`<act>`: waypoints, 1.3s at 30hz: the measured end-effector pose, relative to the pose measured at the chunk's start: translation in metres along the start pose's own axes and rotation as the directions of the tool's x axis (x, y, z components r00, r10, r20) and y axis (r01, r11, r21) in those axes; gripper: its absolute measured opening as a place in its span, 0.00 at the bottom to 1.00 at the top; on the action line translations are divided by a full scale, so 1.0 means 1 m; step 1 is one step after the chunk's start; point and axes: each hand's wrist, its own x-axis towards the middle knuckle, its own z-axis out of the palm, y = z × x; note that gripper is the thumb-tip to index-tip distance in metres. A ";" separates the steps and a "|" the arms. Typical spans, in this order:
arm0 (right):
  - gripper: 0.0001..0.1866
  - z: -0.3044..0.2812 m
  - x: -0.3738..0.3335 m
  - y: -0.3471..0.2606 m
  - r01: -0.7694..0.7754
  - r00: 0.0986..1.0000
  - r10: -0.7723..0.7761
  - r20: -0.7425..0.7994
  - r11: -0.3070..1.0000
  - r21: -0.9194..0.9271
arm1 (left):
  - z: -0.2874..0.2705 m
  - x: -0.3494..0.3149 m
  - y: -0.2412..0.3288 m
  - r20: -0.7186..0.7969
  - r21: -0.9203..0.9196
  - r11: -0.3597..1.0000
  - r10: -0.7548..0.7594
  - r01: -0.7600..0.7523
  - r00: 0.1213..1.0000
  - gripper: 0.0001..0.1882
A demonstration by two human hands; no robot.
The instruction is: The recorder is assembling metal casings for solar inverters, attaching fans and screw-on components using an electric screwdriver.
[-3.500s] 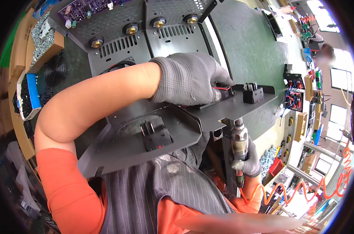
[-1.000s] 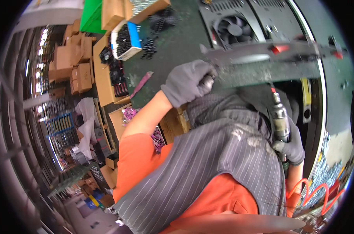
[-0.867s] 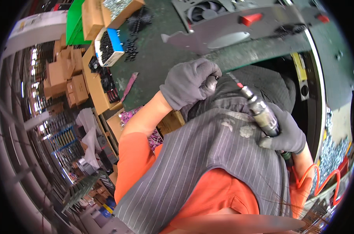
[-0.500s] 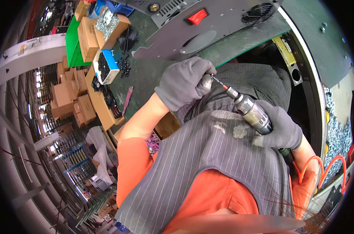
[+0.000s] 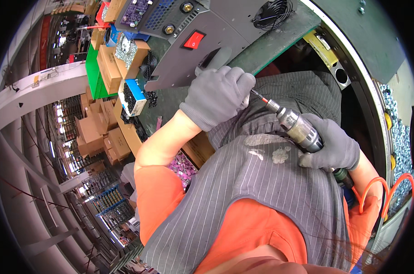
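My right hand (image 5: 337, 145), in a grey glove, is wrapped round the body of an air screwdriver (image 5: 298, 130). An orange coiled hose (image 5: 384, 182) runs beside my right forearm, near the tool's rear end. The screwdriver's thin bit (image 5: 258, 94) points up and left toward my left hand (image 5: 220, 97). That gloved hand is closed, its fingertips at the end of the bit; whatever they pinch is hidden. Just beyond it stands a grey metal housing (image 5: 234, 32) with a red rocker switch (image 5: 194, 40) and a round opening partly covered by a flap.
The housing rests on a green bench (image 5: 284, 39). To its left are a blue-and-white box (image 5: 138, 106) of black screws, a cardboard box (image 5: 137, 59) of silver hardware and a green bin (image 5: 95, 75). Pink parts (image 5: 183, 168) lie by my left elbow; shiny fasteners (image 5: 401, 132) fill the far right.
The view has shifted, so the housing sits further left and more of its top shows. Both hands keep nearly the same pose; the bit's tip is now hidden by the left fingers.
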 end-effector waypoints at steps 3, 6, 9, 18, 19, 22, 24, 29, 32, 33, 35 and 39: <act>0.38 0.001 0.001 0.013 0.088 0.996 -0.086 -0.019 0.987 0.133 | -0.005 0.008 0.000 -0.004 0.092 0.993 0.067 -0.067 0.998 0.12; 0.38 0.000 0.006 0.019 0.133 0.988 -0.118 -0.096 0.975 0.175 | -0.020 0.019 0.006 -0.135 0.165 0.986 0.047 -0.024 0.990 0.15; 0.37 -0.008 0.011 0.019 0.148 0.966 -0.120 -0.229 0.983 0.109 | -0.056 0.029 0.006 -0.384 0.243 0.970 0.086 0.011 0.919 0.20; 0.40 -0.029 0.031 0.012 0.141 0.963 -0.092 -0.254 0.973 0.182 | -0.095 0.089 -0.043 0.004 0.060 0.971 -0.231 0.230 0.973 0.23; 0.40 -0.029 0.033 0.013 0.148 0.966 -0.096 -0.239 0.966 0.213 | -0.096 0.095 -0.047 0.209 -0.024 0.941 -0.325 0.337 0.922 0.22; 0.40 -0.027 0.039 0.014 0.167 0.956 -0.111 -0.270 0.967 0.193 | -0.092 0.100 -0.054 0.378 -0.133 0.895 -0.352 0.427 0.856 0.20; 0.40 -0.027 0.040 0.012 0.148 0.960 -0.095 -0.262 0.971 0.189 | -0.089 0.097 -0.056 0.286 -0.221 0.910 -0.282 0.350 0.916 0.18; 0.40 -0.029 0.048 0.017 0.159 0.948 -0.109 -0.299 0.976 0.149 | -0.108 0.117 -0.034 0.403 -0.307 0.802 -0.377 0.512 0.834 0.15; 0.41 -0.029 0.051 0.020 0.210 0.939 -0.158 -0.304 0.967 0.147 | -0.108 0.112 -0.034 0.373 -0.337 0.791 -0.386 0.511 0.844 0.15; 0.42 -0.029 0.052 0.022 0.205 0.947 -0.145 -0.285 0.960 0.192 | -0.110 0.116 -0.034 0.441 -0.224 0.775 -0.460 0.591 0.771 0.15; 0.43 -0.029 0.053 0.018 0.175 0.955 -0.115 -0.273 0.963 0.205 | -0.106 0.113 -0.039 0.405 -0.265 0.799 -0.416 0.540 0.814 0.16; 0.43 -0.027 0.055 0.018 0.214 0.950 -0.148 -0.274 0.949 0.230 | -0.110 0.111 -0.040 0.404 -0.287 0.771 -0.440 0.568 0.802 0.17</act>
